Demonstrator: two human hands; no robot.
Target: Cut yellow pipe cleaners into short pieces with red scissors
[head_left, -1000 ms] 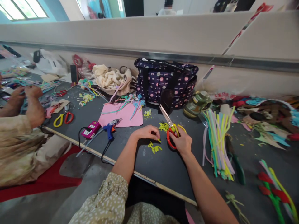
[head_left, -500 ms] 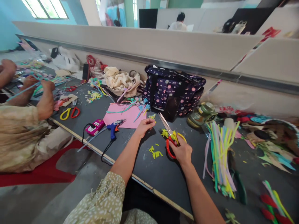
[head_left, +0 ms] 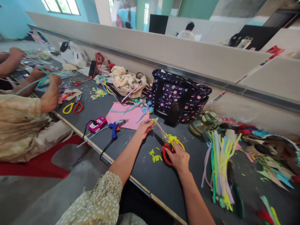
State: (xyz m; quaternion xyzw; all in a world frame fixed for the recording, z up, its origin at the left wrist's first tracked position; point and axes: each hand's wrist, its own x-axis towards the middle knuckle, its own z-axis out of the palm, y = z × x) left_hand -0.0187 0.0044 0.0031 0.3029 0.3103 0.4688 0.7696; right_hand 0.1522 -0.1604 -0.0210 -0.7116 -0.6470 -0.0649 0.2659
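The right hand's (head_left: 180,158) fingers grasp the scissors (head_left: 166,137); the left hand's (head_left: 144,128) pinch together, contents unclear, and closing blades this near could nip them.

Olive-beige sleeve (head_left: 98,200), pale irregular flecks, loose, gathered cuff; dark legwear (head_left: 142,204).

1. Landmark: the bag (head_left: 179,97), dark printed cloth, softly creased.
2. Nearer me than the bag, the scissors (head_left: 163,133) in my right hand (head_left: 180,156) have smooth, shiny metal blades and smooth red-and-yellow handles that look plastic.
3. Left of the bag, the pink sheet (head_left: 127,120) looks smooth and matt, like paper.
4. Right of it, the jar (head_left: 205,121) is glossy and see-through; glass or plastic, I can't tell.
5. Under the bag, my bench (head_left: 164,184) is matt, scuffed, its edge wood-like.
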